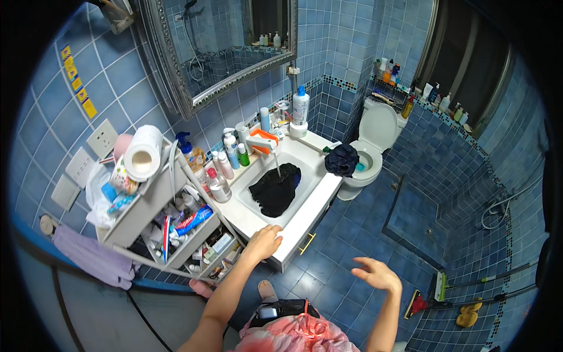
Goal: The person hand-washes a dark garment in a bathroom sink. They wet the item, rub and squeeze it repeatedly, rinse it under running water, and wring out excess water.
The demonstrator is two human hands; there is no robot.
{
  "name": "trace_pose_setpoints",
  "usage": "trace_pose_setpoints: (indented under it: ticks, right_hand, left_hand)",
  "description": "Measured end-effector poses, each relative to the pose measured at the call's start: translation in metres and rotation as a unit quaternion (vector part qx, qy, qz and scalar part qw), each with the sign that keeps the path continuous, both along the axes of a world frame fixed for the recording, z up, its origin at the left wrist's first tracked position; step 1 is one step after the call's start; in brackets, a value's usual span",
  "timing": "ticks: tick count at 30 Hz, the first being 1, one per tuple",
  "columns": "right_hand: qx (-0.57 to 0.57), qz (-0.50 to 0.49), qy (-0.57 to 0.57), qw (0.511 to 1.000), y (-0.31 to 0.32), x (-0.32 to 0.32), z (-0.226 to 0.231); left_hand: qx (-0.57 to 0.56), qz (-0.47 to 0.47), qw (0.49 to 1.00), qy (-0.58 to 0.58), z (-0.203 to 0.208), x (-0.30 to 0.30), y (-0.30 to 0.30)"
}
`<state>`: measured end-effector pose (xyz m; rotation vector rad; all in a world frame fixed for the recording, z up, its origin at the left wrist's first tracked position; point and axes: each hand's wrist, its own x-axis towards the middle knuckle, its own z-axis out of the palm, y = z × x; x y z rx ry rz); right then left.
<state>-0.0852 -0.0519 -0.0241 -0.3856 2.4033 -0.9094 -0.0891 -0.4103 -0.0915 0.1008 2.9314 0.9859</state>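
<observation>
Dark wet cloth lies bunched in the white rectangular sink, and a thin stream of water falls on it from the faucet. My left hand is over the counter's near edge, just short of the basin, its fingers loosely bent with nothing seen in them. Above the floor to the right of the counter, my right hand is empty, thumb and fingers apart. Another bundle of dark navy cloth sits at the counter's far right end. Neither hand touches the cloth.
Bottles, including a clear one with a pink cap, line the sink's left side. A crowded grey shelf unit stands left. Beyond the counter is a toilet with its lid up. A red mop head and yellow slippers are lower right.
</observation>
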Motion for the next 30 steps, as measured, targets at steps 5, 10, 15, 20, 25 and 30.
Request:
trace_pose_setpoints:
  ticks: [5,10,15,20,25,30]
  right_hand:
    - [0.004,0.033,0.019,0.999,-0.116,-0.049,0.004]
    - [-0.063,0.061,0.065,0.994,-0.195,-0.110,-0.053]
    - [-0.168,-0.193,0.082,0.963,-0.274,-0.211,-0.133]
    - [-0.020,-0.355,0.063,0.932,-0.339,-0.288,-0.189]
    - [0.117,-0.419,0.038,0.900,-0.382,-0.319,-0.199]
    - [0.181,-0.400,-0.003,0.899,-0.391,-0.316,-0.216]
  left_hand:
    - [-0.036,0.026,0.998,-0.053,-0.024,-0.029,-0.079]
    - [0.003,-0.004,0.999,-0.044,-0.041,-0.040,-0.114]
    - [0.067,0.003,0.996,-0.057,-0.036,-0.041,-0.122]
    - [0.103,0.005,0.992,-0.071,-0.026,-0.035,-0.131]
    - [0.172,0.021,0.983,-0.067,-0.022,-0.019,-0.142]
    - [0.193,0.091,0.969,-0.123,-0.039,0.010,-0.162]
